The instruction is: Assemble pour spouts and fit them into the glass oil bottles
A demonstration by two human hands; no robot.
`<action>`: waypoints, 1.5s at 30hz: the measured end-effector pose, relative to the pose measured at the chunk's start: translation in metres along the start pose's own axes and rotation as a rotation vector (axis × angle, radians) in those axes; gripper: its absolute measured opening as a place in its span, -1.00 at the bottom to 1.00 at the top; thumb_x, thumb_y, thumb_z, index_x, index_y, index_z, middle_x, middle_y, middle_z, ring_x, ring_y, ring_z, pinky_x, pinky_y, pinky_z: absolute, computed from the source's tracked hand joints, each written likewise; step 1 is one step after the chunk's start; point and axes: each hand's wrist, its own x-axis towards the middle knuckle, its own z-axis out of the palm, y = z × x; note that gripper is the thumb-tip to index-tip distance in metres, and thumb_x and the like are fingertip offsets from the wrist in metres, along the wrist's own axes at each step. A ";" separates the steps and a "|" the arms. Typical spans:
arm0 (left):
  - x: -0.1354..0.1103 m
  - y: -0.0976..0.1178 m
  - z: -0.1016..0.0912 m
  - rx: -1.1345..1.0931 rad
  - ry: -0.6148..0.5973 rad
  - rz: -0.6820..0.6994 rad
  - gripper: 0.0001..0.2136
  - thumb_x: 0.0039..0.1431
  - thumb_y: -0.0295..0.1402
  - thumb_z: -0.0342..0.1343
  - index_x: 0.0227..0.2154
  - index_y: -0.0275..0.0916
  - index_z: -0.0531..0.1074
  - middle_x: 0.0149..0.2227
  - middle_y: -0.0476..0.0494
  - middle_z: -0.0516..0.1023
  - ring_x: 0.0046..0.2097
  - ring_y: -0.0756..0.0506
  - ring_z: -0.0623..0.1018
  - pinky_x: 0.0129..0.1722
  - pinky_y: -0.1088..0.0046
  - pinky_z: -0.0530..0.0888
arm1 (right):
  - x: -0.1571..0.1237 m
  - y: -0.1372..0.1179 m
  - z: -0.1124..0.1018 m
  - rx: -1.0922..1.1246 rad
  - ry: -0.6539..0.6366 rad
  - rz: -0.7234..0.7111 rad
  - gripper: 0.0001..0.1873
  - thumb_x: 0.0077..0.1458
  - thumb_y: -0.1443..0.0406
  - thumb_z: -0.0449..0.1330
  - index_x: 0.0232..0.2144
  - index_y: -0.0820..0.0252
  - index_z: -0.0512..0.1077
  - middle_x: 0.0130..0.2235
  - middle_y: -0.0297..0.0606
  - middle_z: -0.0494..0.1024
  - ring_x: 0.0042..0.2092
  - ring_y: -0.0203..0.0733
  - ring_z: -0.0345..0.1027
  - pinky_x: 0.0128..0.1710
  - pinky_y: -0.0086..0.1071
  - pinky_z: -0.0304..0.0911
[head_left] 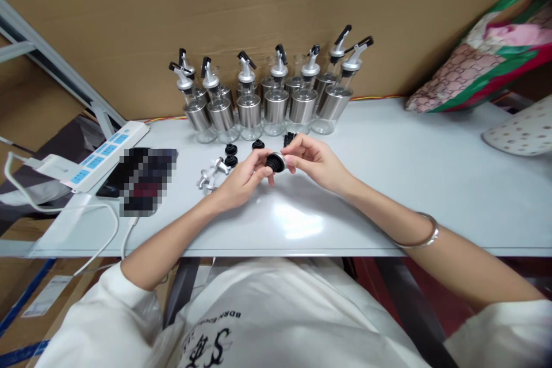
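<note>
My left hand (241, 181) and my right hand (317, 160) meet over the middle of the white table (388, 184). Both pinch a small pourer cap (276, 162), which has a black rubber stopper and a silver rim. The fingers of both hands are closed round it. Just left of my left hand lie loose silver spouts (212, 174) and black rubber stoppers (231, 154). Another black stopper (257, 144) and a small black part (288, 138) lie just beyond my hands.
Several glass and steel oil bottles with pourer tops (263, 100) stand in rows at the back against a cardboard wall. A white power strip (101, 155) and a phone (138, 178) lie at the left. A patterned bag (478, 52) rests at the right.
</note>
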 end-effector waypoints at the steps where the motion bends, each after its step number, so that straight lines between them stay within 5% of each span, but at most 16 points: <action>1: 0.000 0.000 0.000 0.000 0.000 -0.010 -0.66 0.30 -0.09 -0.10 -0.06 -0.26 0.21 -0.35 -0.08 0.48 -0.25 -0.07 0.50 -0.12 0.32 0.35 | 0.000 0.000 0.000 -0.004 0.000 0.001 -0.59 -0.04 -0.01 0.31 -0.41 0.17 0.31 -0.49 -0.41 0.41 -0.47 -0.37 0.26 -0.42 -0.42 0.24; 7: 0.000 0.002 0.006 -0.232 0.037 -0.119 -0.62 0.24 0.00 -0.03 -0.11 -0.23 0.22 -0.21 -0.15 0.51 -0.26 -0.08 0.59 -0.17 0.34 0.44 | -0.001 0.004 -0.002 -0.040 -0.040 0.025 -0.61 0.05 -0.01 0.24 -0.36 0.17 0.29 -0.47 -0.39 0.42 -0.50 -0.38 0.24 -0.48 -0.46 0.21; 17: 0.009 0.005 0.003 -0.464 0.086 -0.259 -0.59 0.05 0.01 0.16 -0.29 -0.26 0.28 -0.48 0.06 0.45 -0.67 0.09 0.41 -0.64 0.55 0.31 | -0.002 -0.001 -0.003 -0.277 -0.053 0.214 -0.74 0.14 0.10 0.12 -0.26 0.17 0.31 -0.63 -0.49 0.35 -0.66 -0.42 0.10 -0.69 -0.53 0.00; 21: 0.007 0.007 0.002 -0.399 0.096 -0.299 -0.58 0.00 0.00 0.21 -0.38 -0.26 0.25 -0.56 0.08 0.46 -0.73 0.13 0.33 -0.70 0.59 0.23 | -0.001 -0.001 -0.004 -0.210 -0.038 0.213 -0.77 0.08 0.16 0.18 -0.29 0.19 0.34 -0.62 -0.46 0.40 -0.62 -0.41 0.22 -0.60 -0.52 0.15; 24: 0.006 0.007 0.004 -0.349 0.120 -0.313 -0.59 -0.02 -0.03 0.23 -0.42 -0.25 0.23 -0.60 0.10 0.43 -0.73 0.13 0.29 -0.73 0.61 0.16 | -0.002 -0.005 -0.002 0.013 -0.146 0.283 -0.71 0.05 0.16 0.23 -0.23 0.20 0.33 -0.51 -0.38 0.51 -0.51 -0.33 0.39 -0.46 -0.42 0.35; 27: 0.005 0.005 0.006 -0.316 0.136 -0.294 -0.60 -0.05 -0.07 0.28 -0.44 -0.23 0.21 -0.62 0.14 0.36 -0.70 0.13 0.28 -0.72 0.62 0.14 | -0.003 -0.007 0.003 0.114 -0.230 0.353 -0.62 0.02 0.17 0.27 -0.16 0.18 0.29 -0.48 -0.35 0.55 -0.46 -0.27 0.46 -0.44 -0.38 0.41; 35: 0.003 0.000 0.005 -0.331 0.027 -0.181 -0.74 0.09 -0.19 0.13 -0.31 -0.23 0.21 -0.42 0.04 0.44 -0.52 0.07 0.41 -0.49 0.53 0.35 | -0.004 0.001 0.005 0.103 -0.164 0.304 -0.62 -0.02 0.20 0.33 -0.21 0.17 0.27 -0.49 -0.40 0.54 -0.45 -0.31 0.45 -0.36 -0.39 0.41; 45: 0.001 0.001 0.004 -0.308 0.023 -0.151 -0.77 0.09 -0.24 0.10 -0.31 -0.22 0.20 -0.41 -0.01 0.42 -0.41 0.02 0.44 -0.45 0.52 0.39 | -0.006 0.003 0.005 0.103 -0.192 0.242 -0.62 0.01 0.15 0.31 -0.20 0.16 0.27 -0.46 -0.39 0.53 -0.42 -0.30 0.46 -0.31 -0.37 0.40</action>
